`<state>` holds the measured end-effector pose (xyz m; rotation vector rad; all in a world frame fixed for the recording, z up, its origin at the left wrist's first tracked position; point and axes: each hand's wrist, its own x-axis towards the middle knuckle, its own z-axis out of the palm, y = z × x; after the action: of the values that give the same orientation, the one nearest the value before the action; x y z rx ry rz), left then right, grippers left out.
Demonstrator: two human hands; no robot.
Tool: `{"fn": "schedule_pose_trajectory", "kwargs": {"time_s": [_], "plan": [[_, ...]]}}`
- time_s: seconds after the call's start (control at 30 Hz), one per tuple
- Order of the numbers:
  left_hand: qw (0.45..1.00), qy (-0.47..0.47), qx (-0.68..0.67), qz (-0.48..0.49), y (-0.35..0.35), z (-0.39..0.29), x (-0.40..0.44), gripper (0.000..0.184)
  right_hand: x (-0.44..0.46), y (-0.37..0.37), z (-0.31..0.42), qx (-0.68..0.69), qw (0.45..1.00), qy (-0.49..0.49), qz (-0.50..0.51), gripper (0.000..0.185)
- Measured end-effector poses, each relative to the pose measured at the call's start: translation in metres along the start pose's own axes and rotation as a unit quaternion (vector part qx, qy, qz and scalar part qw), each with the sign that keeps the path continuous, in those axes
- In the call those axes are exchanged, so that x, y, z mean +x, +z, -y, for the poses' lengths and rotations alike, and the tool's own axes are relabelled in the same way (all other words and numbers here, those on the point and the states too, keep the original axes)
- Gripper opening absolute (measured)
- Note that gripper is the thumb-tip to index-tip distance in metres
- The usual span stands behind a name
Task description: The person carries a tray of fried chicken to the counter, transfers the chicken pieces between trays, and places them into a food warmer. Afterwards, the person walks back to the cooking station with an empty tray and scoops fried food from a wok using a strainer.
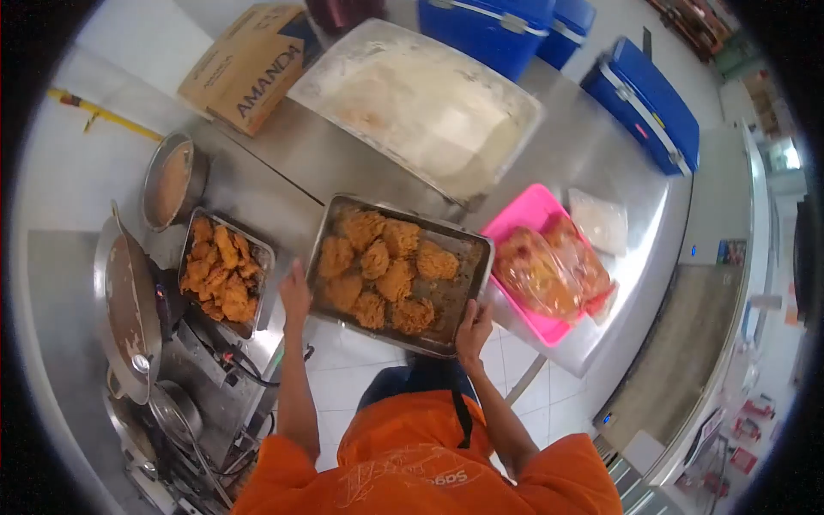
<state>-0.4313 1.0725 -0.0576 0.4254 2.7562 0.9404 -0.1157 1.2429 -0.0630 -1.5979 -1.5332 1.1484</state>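
Note:
A rectangular metal tray [463, 300] of breaded fried chicken pieces [395, 279] lies in front of me, its near edge jutting past the steel table. My right hand [472, 333] grips the tray's near right corner, thumb over the rim. Close beside the tray's left rim is my left hand [295, 296], its fingers stretched forward; whether it touches the rim is hard to see. Left of that hand sits a smaller metal tray [264, 257] heaped with golden fried pieces [219, 270].
On the steel table [558, 120] stand a white tub of flour [421, 99] and a pink basin [506, 221] with bagged marinated meat [541, 270]. A clear bag [598, 221] lies beside it. Left are a metal bowl [199, 184] and a large wok [129, 292]. Blue coolers [644, 103] stand behind.

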Motion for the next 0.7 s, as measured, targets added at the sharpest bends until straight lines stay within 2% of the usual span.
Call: {"fn": "schedule_pose_trajectory", "kwargs": {"time_s": [0.07,0.13,0.17,0.23,0.27,0.33,0.37,0.4,0.47,0.6,0.7], "plan": [[0.997,-0.031,-0.067,-0.017,-0.018,-0.001,-0.055,0.065,-0.010,-0.037,-0.014,-0.033,0.999,-0.006,0.043,0.029],[0.985,-0.101,-0.137,0.030,-0.033,0.015,-0.104,0.063,-0.019,-0.082,-0.006,-0.030,0.998,-0.008,0.052,0.030],[0.985,-0.091,-0.137,0.040,-0.032,0.016,-0.137,0.063,-0.028,-0.105,-0.003,-0.025,0.997,-0.011,0.072,0.031],[0.969,-0.107,-0.209,-0.081,-0.019,0.009,-0.175,0.060,-0.038,-0.142,-0.013,-0.015,0.998,-0.021,0.063,0.032],[0.970,-0.100,-0.213,-0.067,-0.019,0.005,-0.194,0.060,-0.044,-0.168,-0.017,-0.022,0.996,-0.025,0.082,0.032],[0.961,-0.177,-0.209,0.048,-0.027,-0.011,-0.244,0.060,-0.051,-0.217,-0.023,-0.019,0.997,-0.039,0.065,0.033],[0.961,-0.136,-0.234,-0.062,-0.004,-0.010,-0.268,0.059,-0.047,-0.243,-0.021,-0.022,0.997,-0.034,0.067,0.034],[0.959,-0.133,-0.242,-0.059,-0.002,-0.023,-0.294,0.059,-0.043,-0.267,-0.017,-0.023,0.997,-0.030,0.071,0.034],[0.958,-0.161,-0.232,0.043,-0.008,-0.046,-0.347,0.060,-0.037,-0.312,-0.024,-0.039,0.996,-0.067,0.052,0.035],[0.967,-0.122,-0.222,-0.006,0.026,-0.119,-0.430,0.061,0.005,-0.394,-0.061,-0.034,0.993,-0.090,0.073,0.032],[0.958,-0.155,-0.241,-0.001,0.071,-0.151,-0.468,0.062,0.043,-0.450,-0.083,-0.002,0.993,-0.086,0.081,0.035]]}}
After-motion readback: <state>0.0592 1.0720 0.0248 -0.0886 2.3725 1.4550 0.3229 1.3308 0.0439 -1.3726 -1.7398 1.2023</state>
